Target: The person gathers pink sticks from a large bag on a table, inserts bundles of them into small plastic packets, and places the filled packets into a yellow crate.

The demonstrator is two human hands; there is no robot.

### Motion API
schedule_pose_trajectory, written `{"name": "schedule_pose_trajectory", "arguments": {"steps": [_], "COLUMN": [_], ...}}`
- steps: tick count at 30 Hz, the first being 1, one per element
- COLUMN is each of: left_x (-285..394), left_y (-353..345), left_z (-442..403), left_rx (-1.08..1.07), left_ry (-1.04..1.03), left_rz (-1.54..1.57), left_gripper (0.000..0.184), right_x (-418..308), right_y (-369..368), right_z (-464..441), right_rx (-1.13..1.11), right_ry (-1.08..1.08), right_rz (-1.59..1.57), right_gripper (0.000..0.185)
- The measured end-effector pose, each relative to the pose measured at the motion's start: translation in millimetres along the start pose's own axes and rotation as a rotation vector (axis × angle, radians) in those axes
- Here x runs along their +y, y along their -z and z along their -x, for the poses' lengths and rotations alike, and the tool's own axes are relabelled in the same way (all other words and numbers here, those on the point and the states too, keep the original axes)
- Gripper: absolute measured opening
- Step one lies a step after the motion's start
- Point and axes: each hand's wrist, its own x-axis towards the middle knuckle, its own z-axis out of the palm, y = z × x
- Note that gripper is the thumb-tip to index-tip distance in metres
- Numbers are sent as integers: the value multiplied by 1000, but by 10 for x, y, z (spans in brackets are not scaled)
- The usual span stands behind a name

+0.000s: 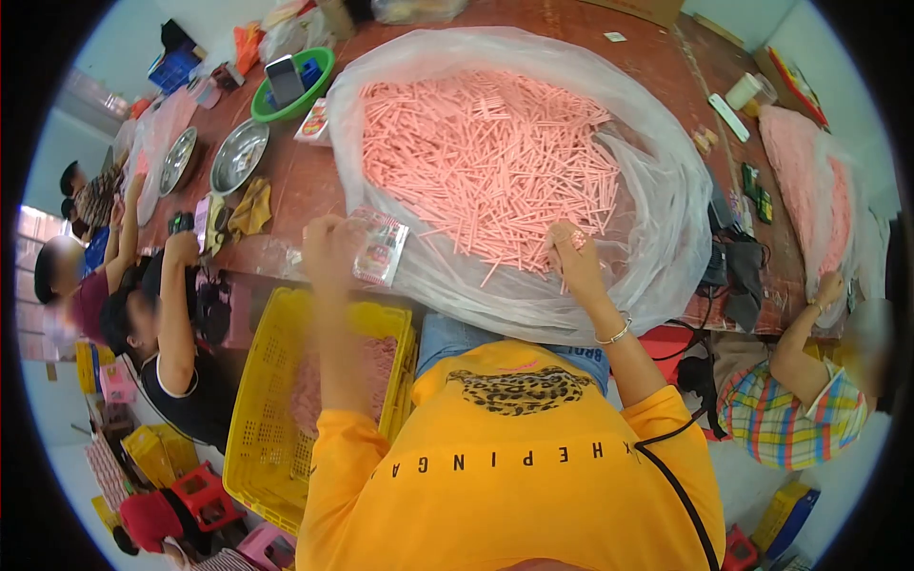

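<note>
A big heap of thin pink sticks (486, 162) lies in an open clear plastic bag (666, 190) in front of me. My right hand (573, 255) is at the heap's near edge, its fingers curled closed around what look like a few pink stick ends. My left hand (328, 249) is raised over the table edge, left of the bag, and smeared by motion; its fingers cannot be made out. Right beside it is a clear packet with red print (381, 249), by the bag's near left rim. Whether the left hand touches the packet is unclear.
A yellow crate (257, 409) with pink pieces stands below my left arm. Metal bowls (238, 157), a green basin (319, 81) holding a phone, and a yellow cloth (250, 206) are on the red table (295, 200). People sit working at left and right; another pink-filled bag (804, 181) lies rightward.
</note>
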Motion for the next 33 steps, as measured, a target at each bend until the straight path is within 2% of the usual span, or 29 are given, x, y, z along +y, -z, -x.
{"name": "schedule_pose_trajectory", "arguments": {"steps": [1, 2, 4, 6, 8, 11, 14, 17, 20, 23, 26, 29, 32, 33], "left_x": [180, 403, 874, 1124, 1388, 1613, 1677, 1625, 1575, 1538, 1528, 1593, 1636, 1612], "left_y": [27, 46, -5, -358, -581, -778, -840, -928, -927, -903, -892, -866, -849, -851], "left_z": [-71, -146, -197, -155, -173, -132, -62, -10, -44, -14, -23, 1, 0, -11], "left_rx": [51, -34, -198, -346, -413, -485, -742, -644, -492, -535, -630, -650, -681, -636], "left_ry": [8, 5, 10, -33, -107, 63, 289, 124, -171, -38, 85, 110, 261, 135], "left_rz": [59, 154, 330, 568, 602, 855, 931, 846, 650, 712, 757, 729, 840, 806], "left_gripper": [7, 7, 7, 11, 11, 10, 9, 9, 9, 9, 10, 12, 12, 13], "right_x": [-44, -92, -354, -559, -683, -526, -562, -448, -524, -546, -499, -472, -427, -405], "right_y": [39, 69, -35, -158, -166, 33, 109, 116, 127, 84, 159, 167, 160, 215], "right_z": [5, 17, -3, -28, -38, -55, 39, 10, 25, 9, -29, -7, 28, 30], "right_rx": [-35, -75, -65, -91, -133, -148, -100, -115, -133, -151, -172, -157, -162, -211], "right_ry": [-33, -69, 109, 200, 197, 161, 144, 83, 99, 64, 148, 151, 162, 74], "right_rz": [-33, -65, 33, 136, 258, 232, 152, 26, 214, 100, 300, 225, 210, 13], "right_gripper": [29, 29, 25, 21, 16, 12, 13, 15, 15, 16, 17, 19, 24, 27]}}
